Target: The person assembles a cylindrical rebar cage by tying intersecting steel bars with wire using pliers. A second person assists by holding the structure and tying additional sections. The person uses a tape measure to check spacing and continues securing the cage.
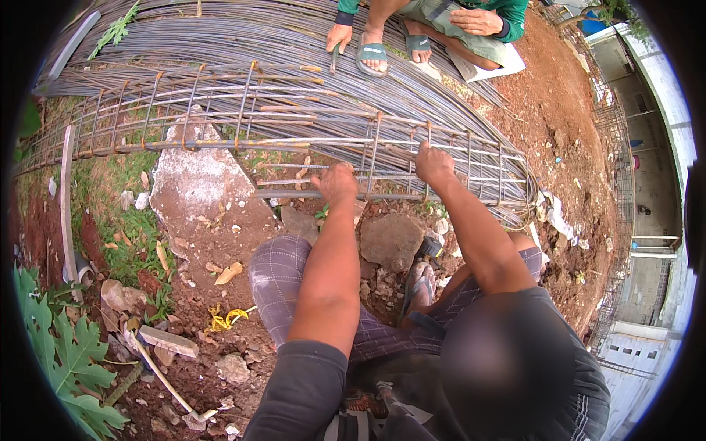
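Left hand (337,182) is clasping a boxy steel-rod cage (373,151) at eleven o'clock; right hand (435,163), at two, is clenching, contents unclear.

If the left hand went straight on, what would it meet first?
Beyond the left hand, probably the next long bar of the rebar cage; depth is unclear, so it might pass over that toward the loose rods.

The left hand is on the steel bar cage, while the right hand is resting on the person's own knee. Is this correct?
Not quite. The head view shows the right hand also at the steel bar cage. The left hand is on the cage, as you say.
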Motion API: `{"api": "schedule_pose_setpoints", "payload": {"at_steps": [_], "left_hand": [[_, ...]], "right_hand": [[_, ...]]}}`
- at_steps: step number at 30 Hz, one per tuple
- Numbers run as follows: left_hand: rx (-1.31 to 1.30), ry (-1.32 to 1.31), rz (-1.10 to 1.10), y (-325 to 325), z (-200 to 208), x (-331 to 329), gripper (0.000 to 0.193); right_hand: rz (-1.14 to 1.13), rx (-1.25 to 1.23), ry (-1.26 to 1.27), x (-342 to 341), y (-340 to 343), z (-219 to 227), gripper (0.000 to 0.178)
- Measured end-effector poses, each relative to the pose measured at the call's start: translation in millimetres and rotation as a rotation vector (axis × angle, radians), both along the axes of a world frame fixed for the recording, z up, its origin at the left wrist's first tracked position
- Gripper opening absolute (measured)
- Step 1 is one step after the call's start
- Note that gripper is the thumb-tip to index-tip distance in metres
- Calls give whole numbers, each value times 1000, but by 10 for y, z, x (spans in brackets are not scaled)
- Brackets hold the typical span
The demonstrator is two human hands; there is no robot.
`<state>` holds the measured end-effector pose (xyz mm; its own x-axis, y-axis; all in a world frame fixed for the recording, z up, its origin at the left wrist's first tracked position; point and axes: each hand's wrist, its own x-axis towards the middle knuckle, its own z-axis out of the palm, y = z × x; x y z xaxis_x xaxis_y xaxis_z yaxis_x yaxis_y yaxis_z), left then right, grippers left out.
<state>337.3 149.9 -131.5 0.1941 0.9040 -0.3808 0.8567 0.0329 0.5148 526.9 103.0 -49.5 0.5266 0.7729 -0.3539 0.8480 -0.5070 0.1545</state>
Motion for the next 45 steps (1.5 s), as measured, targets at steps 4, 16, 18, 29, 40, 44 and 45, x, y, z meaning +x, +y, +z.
{"api": "schedule_pose_setpoints", "payload": {"at_steps": [4, 16, 18, 29, 40, 44, 45], "left_hand": [[7, 5, -10, -42, -19, 33, 11], [-125, -3, -18, 20, 159, -44, 17], [-120, -2, -37, 7, 218, -11, 18], [16, -87, -52, -13, 159, -81, 20], [-659, -703, 602, -801, 14, -98, 30], [-1157, -1202, 753, -1072, -267, 68, 29], [-1240, -1312, 734, -1107, -207, 121, 28]], "right_hand": [[-137, -363, 471, 185, 83, 252, 30], [-830, -279, 1236, -996, -1143, -119, 22], [-908, -208, 1277, -1057, -1241, -480, 21], [-1093, -96, 1609, -1213, -1189, -758, 29], [-858, -151, 1260, -1143, -875, -36, 32], [-640, -302, 1130, -819, -720, 188, 29], [-628, -287, 1119, -779, -696, 263, 31]]}}
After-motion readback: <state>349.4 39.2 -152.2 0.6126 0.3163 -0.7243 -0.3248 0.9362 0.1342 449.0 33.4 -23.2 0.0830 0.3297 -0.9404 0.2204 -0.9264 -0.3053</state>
